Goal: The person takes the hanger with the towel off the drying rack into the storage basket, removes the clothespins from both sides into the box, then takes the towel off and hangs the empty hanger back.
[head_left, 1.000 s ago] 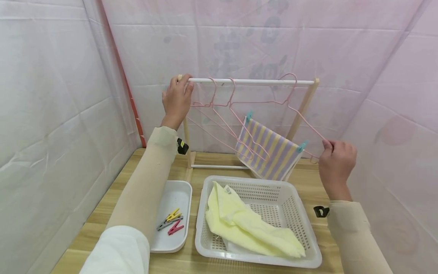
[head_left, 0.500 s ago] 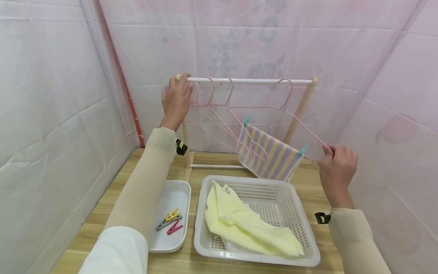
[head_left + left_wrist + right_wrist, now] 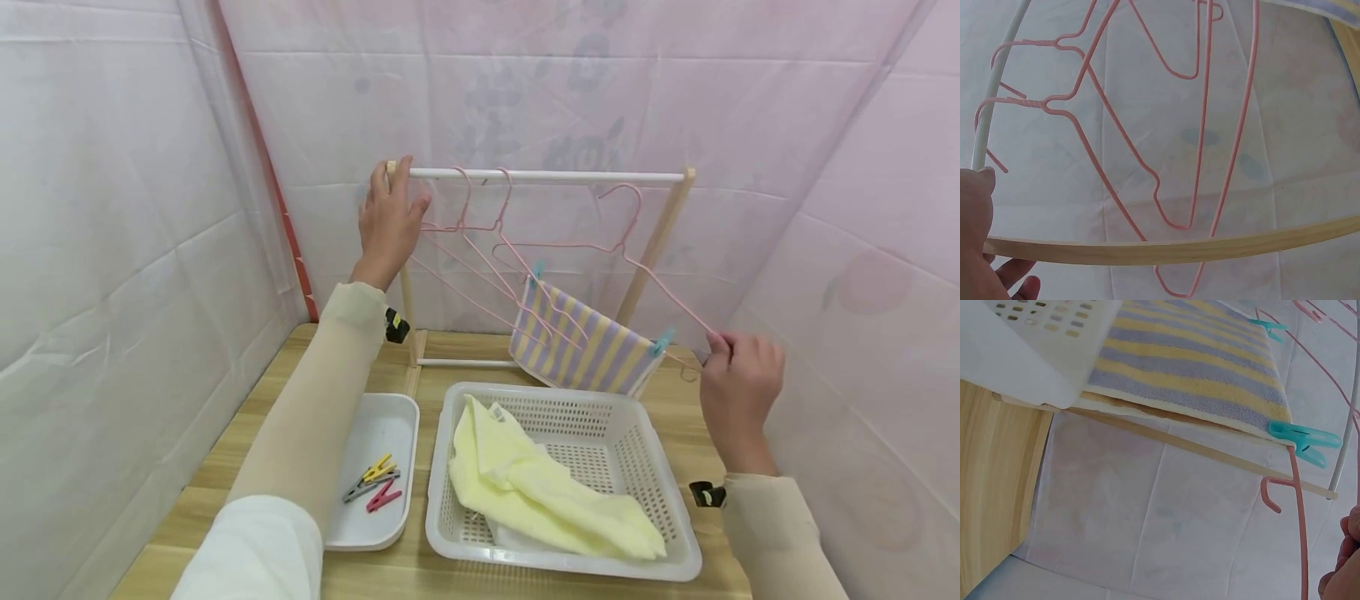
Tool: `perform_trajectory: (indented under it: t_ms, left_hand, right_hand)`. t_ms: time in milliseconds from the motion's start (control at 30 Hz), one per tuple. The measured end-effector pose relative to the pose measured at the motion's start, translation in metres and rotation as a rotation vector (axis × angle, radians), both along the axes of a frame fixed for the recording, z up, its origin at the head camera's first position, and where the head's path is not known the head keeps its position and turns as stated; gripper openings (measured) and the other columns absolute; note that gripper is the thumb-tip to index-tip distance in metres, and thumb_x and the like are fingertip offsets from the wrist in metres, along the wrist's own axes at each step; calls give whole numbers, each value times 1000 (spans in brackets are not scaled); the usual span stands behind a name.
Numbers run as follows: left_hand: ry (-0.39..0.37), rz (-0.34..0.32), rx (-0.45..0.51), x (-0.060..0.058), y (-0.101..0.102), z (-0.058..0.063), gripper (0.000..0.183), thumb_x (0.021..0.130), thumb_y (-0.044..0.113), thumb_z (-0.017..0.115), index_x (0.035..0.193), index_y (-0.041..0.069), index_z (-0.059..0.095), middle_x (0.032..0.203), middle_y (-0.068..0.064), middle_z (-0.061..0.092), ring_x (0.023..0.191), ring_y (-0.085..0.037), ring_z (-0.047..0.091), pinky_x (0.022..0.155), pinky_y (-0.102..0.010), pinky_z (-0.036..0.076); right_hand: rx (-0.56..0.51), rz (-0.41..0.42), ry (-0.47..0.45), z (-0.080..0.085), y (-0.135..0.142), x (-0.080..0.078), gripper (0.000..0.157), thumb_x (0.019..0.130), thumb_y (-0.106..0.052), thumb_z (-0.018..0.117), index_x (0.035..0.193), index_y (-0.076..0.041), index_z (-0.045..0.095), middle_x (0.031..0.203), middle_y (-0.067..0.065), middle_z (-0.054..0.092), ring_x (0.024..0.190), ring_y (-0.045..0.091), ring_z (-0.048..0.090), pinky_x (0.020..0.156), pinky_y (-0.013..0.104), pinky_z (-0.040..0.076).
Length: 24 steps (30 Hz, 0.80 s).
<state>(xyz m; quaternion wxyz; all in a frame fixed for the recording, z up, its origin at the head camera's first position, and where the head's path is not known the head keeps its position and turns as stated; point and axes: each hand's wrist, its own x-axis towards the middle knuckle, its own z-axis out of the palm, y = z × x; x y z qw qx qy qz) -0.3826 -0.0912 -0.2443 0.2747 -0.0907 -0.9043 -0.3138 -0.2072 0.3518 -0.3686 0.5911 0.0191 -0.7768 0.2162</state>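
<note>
Your right hand (image 3: 742, 387), curled, pinching one pink hanger (image 3: 622, 247), its hook now lowered beneath the white rail (image 3: 555, 176).

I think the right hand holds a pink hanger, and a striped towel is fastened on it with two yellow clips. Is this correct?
No: the clips are turquoise, not yellow, as the right wrist view shows. The right hand holds the pink hanger, with the striped towel fastened on it.
</note>
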Motion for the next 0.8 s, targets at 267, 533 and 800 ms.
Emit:
perform_trajectory:
  t_ms: [267,533,800]
  left_hand:
    - [15,-21,-11,3,2,-9,72,105,46,46,163,31,6,167,-3,-1,145,-31,35,110,-55,36]
    - [26,-39,-2,11,1,-26,78,105,48,46,163,30,-3,167,-6,-2,136,-34,42,107,-56,37]
    - [8,-54,15,24,-1,-58,89,102,46,54,162,29,-9,167,-8,2,140,-35,38,113,-57,28]
  right_hand:
    - [3,-16,13,-5,1,10,31,96,-13,66,87,16,63,75,30,53,74,48,43,75,55,29]
    - [-3,-21,39,-5,7,17,26,91,-9,70,87,16,65,75,31,55,76,51,44,77,56,31]
    - [46,-11,96,-10,8,20,21,87,0,71,83,19,63,70,32,51,70,50,42,73,53,27]
